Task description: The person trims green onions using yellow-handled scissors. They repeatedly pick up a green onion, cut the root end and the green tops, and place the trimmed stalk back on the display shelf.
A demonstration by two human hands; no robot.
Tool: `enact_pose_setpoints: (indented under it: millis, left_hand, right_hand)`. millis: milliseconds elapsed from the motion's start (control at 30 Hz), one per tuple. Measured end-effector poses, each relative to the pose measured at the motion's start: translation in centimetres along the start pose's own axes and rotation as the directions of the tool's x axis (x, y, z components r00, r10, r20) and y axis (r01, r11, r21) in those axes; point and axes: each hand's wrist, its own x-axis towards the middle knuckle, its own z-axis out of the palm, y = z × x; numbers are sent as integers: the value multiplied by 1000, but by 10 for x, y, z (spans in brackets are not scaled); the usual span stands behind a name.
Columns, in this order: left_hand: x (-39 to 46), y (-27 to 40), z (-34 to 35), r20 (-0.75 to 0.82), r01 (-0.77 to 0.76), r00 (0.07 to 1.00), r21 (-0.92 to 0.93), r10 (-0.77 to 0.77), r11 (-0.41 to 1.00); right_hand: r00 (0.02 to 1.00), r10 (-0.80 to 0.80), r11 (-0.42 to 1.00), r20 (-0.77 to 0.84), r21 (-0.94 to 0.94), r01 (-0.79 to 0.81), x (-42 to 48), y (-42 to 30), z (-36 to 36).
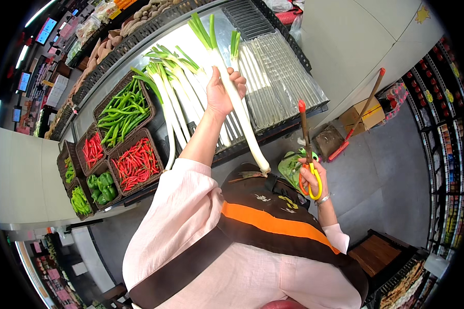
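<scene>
My left hand (226, 90) grips a long leek-like green onion (241, 116) around its white stalk, its trimmed green tops pointing away and its root end hanging past the shelf edge. My right hand (315, 177) is on the yellow and orange handles of a pair of scissors (316, 181), off the shelf to the right. A brown stick with a red tip rises just beyond that hand. More green onions (181, 89) lie side by side on the metal display shelf, left of the held one. Another with short green tops (235, 50) lies just right of it.
Wicker baskets of green chillies (125, 112), red chillies (137, 164) and green peppers (102, 188) stand at the left. Clear ridged plastic sheeting (282, 77) covers the shelf's right part. A long-handled red tool (355, 116), a cardboard box (365, 116) and a green bag (290, 168) are on the right.
</scene>
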Motion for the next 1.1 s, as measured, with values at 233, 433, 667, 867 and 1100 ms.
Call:
enact_pose_setpoints:
  millis: [233, 433, 667, 867, 1100]
  left_hand:
    - [22, -12, 13, 10, 8, 1000, -23, -8, 1000]
    - [41, -44, 27, 51, 75, 996, 36, -76, 997]
    - [45, -126, 53, 29, 127, 990, 249, -139, 960]
    - [18, -206, 76, 46, 182, 972, 478, -232, 859]
    - [2, -240, 80, 76, 140, 963, 677, -258, 723]
  right_hand:
    - [991, -91, 731, -102, 669, 136, -34, 16, -15]
    - [944, 325, 288, -63, 957, -35, -42, -26, 0]
    - [850, 41, 940, -526, 309, 146, -23, -50, 19]
    - [628, -369, 923, -685, -191, 334, 2, -80, 20]
    - [604, -270, 961, -749, -175, 213, -12, -94, 10]
